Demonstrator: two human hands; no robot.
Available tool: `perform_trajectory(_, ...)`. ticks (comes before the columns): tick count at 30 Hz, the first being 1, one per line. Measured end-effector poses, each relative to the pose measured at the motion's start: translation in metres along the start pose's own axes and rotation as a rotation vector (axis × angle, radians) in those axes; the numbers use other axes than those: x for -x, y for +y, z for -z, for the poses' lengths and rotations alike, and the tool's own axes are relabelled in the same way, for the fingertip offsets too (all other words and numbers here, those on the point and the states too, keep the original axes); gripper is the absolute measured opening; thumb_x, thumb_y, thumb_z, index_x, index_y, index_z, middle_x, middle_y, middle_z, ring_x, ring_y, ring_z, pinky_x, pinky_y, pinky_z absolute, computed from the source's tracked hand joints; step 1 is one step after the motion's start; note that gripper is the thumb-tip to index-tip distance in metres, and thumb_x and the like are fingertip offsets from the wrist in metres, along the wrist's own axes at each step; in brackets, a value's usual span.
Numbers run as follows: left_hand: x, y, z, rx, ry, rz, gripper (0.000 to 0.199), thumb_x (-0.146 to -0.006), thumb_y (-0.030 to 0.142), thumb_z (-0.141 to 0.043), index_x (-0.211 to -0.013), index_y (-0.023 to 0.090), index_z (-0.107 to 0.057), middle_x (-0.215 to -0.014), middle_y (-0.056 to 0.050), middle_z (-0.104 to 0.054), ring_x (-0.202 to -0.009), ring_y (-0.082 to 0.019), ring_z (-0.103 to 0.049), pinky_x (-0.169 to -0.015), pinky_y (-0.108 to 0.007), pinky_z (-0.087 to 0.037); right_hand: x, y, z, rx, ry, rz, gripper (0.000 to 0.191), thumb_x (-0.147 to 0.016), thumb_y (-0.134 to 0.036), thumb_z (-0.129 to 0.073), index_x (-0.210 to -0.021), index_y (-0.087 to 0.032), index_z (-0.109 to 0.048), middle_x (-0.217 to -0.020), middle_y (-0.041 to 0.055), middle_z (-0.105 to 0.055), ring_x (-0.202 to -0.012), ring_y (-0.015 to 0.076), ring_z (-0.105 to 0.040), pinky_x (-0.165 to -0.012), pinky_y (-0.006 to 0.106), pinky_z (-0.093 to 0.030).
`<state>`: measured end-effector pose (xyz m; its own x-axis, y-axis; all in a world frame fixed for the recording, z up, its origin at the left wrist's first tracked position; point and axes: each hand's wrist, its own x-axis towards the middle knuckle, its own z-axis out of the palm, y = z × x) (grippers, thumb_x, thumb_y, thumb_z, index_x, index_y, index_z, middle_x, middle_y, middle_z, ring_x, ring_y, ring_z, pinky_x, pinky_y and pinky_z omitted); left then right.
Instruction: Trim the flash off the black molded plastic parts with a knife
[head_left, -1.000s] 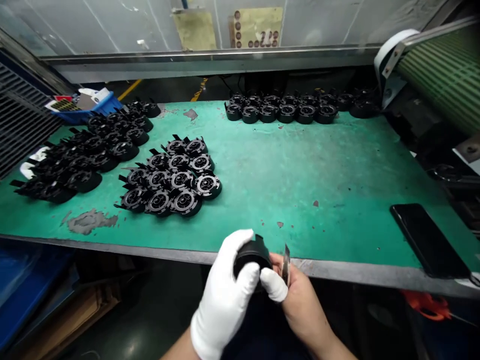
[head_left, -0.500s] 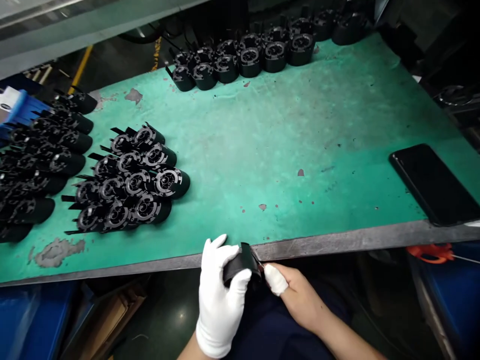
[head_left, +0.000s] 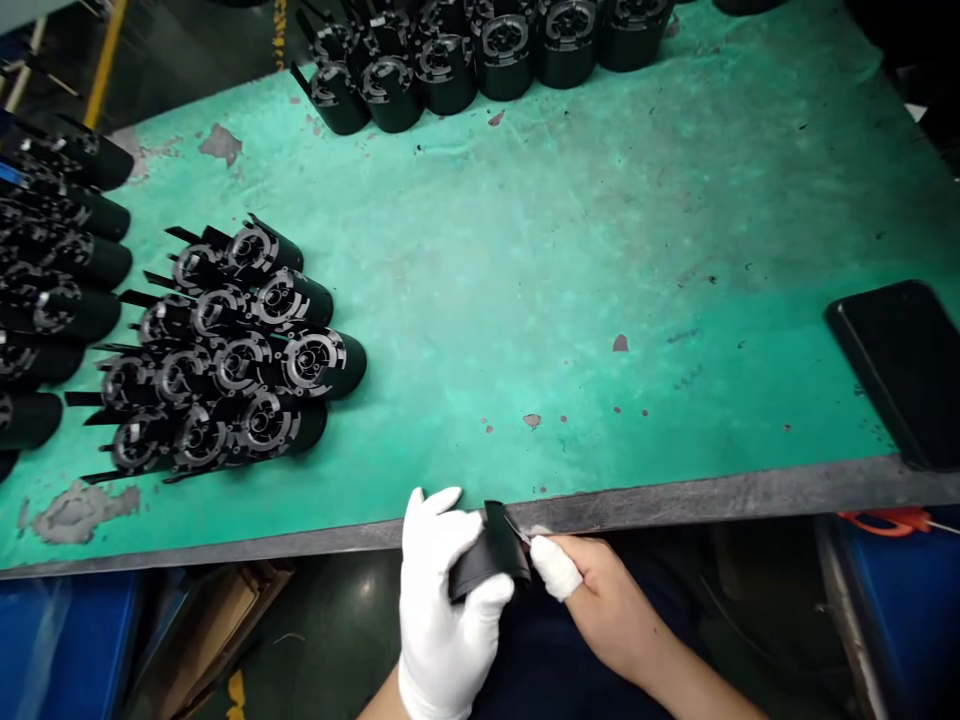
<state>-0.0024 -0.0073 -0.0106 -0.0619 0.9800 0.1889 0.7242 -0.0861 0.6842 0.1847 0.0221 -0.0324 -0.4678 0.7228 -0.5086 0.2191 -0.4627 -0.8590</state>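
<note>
A black cylindrical part is held at the table's front edge by my left hand, which wears a white glove with its fingers and thumb around the part. My right hand, bare except for a white cover on the thumb, grips a thin metal tool. The tool's tip is at the right side of the black part, near its rim. My right fingers are mostly hidden under the thumb.
Similar black parts stand grouped on the green table, at the left and along the back. A black phone lies at the right. Orange-handled scissors rest below the table's right front edge.
The camera view has tilted down and come closer, so the back row sits higher in the picture. My left hand and the black part appear slightly lower; both hands keep their holds.
</note>
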Motion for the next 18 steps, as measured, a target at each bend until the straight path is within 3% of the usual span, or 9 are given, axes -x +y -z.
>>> perform_trajectory(6, -0.004, 0.003, -0.004, -0.026, -0.014, 0.013, 0.035, -0.095, 0.041, -0.058, -0.122, 0.019, -0.055, -0.114, -0.01, -0.063, -0.127, -0.031, -0.055, -0.12, -0.066, -0.024, 0.013, 0.002, -0.005, -0.094, 0.07, 0.019, 0.038, -0.103, -0.046, -0.038, -0.087, -0.02, -0.062, -0.073, -0.0002, -0.053, -0.068, 0.0157, -0.046, -0.064, 0.029, -0.037)
perform_trajectory(8, -0.004, 0.007, -0.005, -0.027, -0.01, 0.025, 0.032, -0.094, 0.035, -0.059, -0.121, 0.02, -0.055, -0.117, -0.01, -0.063, -0.127, -0.03, -0.055, -0.12, -0.065, -0.024, 0.017, 0.004, -0.007, -0.122, 0.081, 0.056, 0.031, -0.099, -0.046, -0.048, -0.107, -0.021, -0.064, -0.07, -0.0029, -0.048, -0.064, 0.0144, -0.043, -0.061, 0.028, -0.036)
perform_trajectory(11, -0.001, 0.016, 0.003, -0.022, -0.028, 0.09, 0.028, -0.094, 0.03, -0.059, -0.121, 0.023, -0.056, -0.124, -0.009, -0.062, -0.129, -0.029, -0.054, -0.121, -0.064, -0.026, 0.02, 0.003, -0.007, -0.074, 0.055, 0.112, 0.05, -0.094, -0.04, -0.06, -0.141, -0.025, -0.051, -0.068, -0.0052, -0.049, -0.061, 0.0138, -0.044, -0.062, 0.027, -0.04)
perform_trajectory(13, 0.004, 0.023, 0.015, 0.092, -0.067, 0.118, 0.038, -0.097, 0.041, -0.053, -0.131, 0.025, -0.052, -0.135, -0.012, -0.058, -0.134, -0.031, -0.051, -0.119, -0.062, -0.033, 0.019, -0.003, -0.006, -0.045, 0.067, 0.168, 0.05, -0.095, -0.035, -0.058, -0.144, -0.027, -0.052, -0.078, -0.0014, -0.06, -0.07, 0.016, -0.054, -0.074, 0.029, -0.046)
perform_trajectory(16, 0.007, 0.031, 0.036, 0.345, -0.071, 0.093, 0.074, -0.092, 0.069, -0.04, -0.15, 0.024, -0.033, -0.155, -0.018, -0.038, -0.143, -0.037, -0.041, -0.115, -0.06, -0.04, 0.014, -0.02, -0.005, -0.163, 0.039, 0.227, 0.041, -0.096, -0.032, -0.054, -0.136, -0.027, -0.062, -0.108, 0.0057, -0.069, -0.096, 0.0227, -0.061, -0.095, 0.036, -0.045)
perform_trajectory(18, 0.004, 0.034, 0.046, 0.357, -0.155, 0.09, 0.091, -0.082, 0.078, -0.049, -0.153, 0.025, -0.028, -0.158, -0.019, -0.033, -0.144, -0.04, -0.037, -0.114, -0.06, -0.041, 0.009, -0.033, -0.009, -0.284, -0.058, 0.203, 0.037, -0.095, -0.032, -0.056, -0.13, -0.026, -0.066, -0.112, 0.0069, -0.07, -0.1, 0.0248, -0.062, -0.095, 0.037, -0.046)
